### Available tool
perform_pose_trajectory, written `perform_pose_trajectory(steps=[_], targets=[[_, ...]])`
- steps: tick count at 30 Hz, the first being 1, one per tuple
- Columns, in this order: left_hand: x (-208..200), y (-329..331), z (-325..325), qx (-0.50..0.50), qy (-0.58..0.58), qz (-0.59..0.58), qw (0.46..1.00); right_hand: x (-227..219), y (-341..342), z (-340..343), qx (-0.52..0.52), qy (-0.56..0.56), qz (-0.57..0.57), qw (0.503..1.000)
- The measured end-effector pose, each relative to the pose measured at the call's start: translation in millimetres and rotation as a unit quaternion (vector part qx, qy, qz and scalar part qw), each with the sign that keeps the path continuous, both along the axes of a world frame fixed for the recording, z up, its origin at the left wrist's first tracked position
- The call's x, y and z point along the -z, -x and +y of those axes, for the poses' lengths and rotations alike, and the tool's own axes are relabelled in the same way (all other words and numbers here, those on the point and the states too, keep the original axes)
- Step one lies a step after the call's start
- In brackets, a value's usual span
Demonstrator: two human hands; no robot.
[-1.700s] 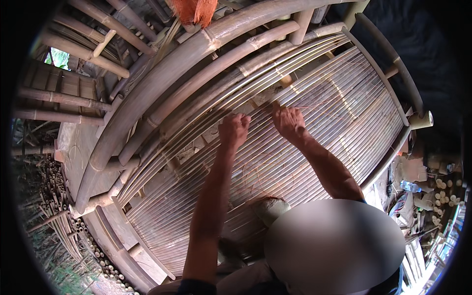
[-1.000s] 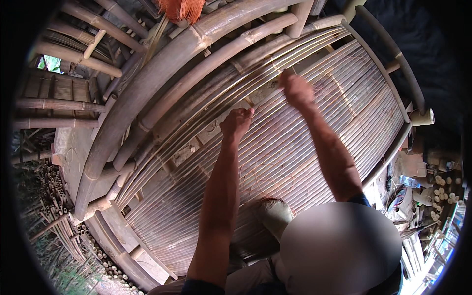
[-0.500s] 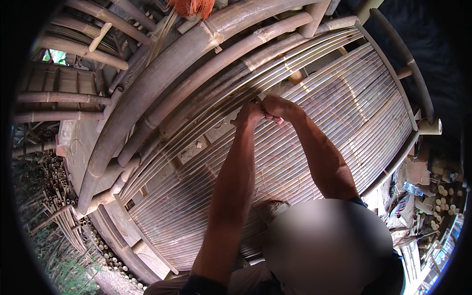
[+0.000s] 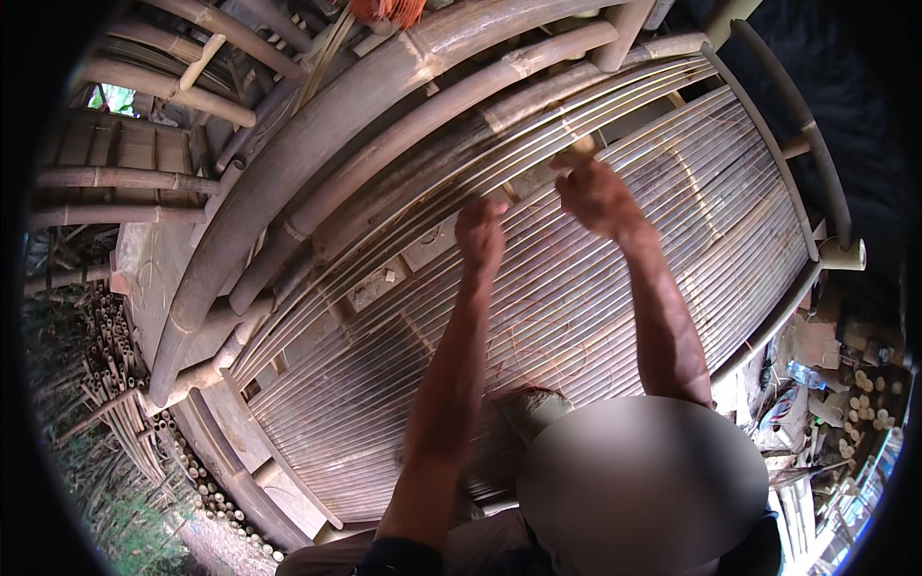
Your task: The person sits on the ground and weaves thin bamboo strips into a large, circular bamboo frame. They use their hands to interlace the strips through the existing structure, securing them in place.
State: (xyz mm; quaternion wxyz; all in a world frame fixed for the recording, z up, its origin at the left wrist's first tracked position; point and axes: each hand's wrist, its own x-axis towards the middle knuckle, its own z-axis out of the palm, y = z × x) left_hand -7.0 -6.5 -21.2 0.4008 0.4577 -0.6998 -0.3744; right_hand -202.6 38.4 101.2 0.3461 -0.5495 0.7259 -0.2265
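Over the far part of a slatted bamboo bench seat (image 4: 663,288), my left hand (image 4: 480,232) is closed, thumb and fingers pressed together. My right hand (image 4: 599,198) is up to its right and a little farther away, fingers curled and slightly blurred. A clear gap separates the two hands. Whatever either one pinches is too thin to make out. Just beyond them run several narrow bamboo strips (image 4: 451,189), spaced apart along the back of the frame. Thin reddish strands (image 4: 538,336) lie loosely across the slats on the near side of my hands.
Thick curved bamboo poles (image 4: 384,88) form a rail along the far side. An orange-red bundle of fibre (image 4: 389,12) hangs at the top. Cut bamboo sticks (image 4: 120,370) are stacked at the left. A clear plastic bottle (image 4: 805,374) lies among bamboo offcuts at the right.
My hands were together over the far strips and have moved apart. The right one went right and farther out; the left shifted slightly left and nearer.
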Motion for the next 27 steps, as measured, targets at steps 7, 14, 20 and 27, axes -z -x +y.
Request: perform_pose_trajectory(steps=[7,14,20,27], targets=[[-211.9,-80.6,76.1,0.165,0.016,0.121,0.979,41.5,2.8,17.4,-0.183,0.181,-0.643,0.722],[-273.0,-127.9,40.2,0.044,0.172,-0.057,0.983,39.0,8.8,97.8,0.149,0.12,0.09,0.977],[-122.7,-95.2,15.6,0.062,-0.177,-0.135,0.973,49.6,228.1,314.3,0.607,0.179,0.003,0.775],[-7.3,15.0,-5.3,0.046,-0.205,-0.24,0.948,64.9,347.8,580.0,0.307,-0.302,0.501,0.751]])
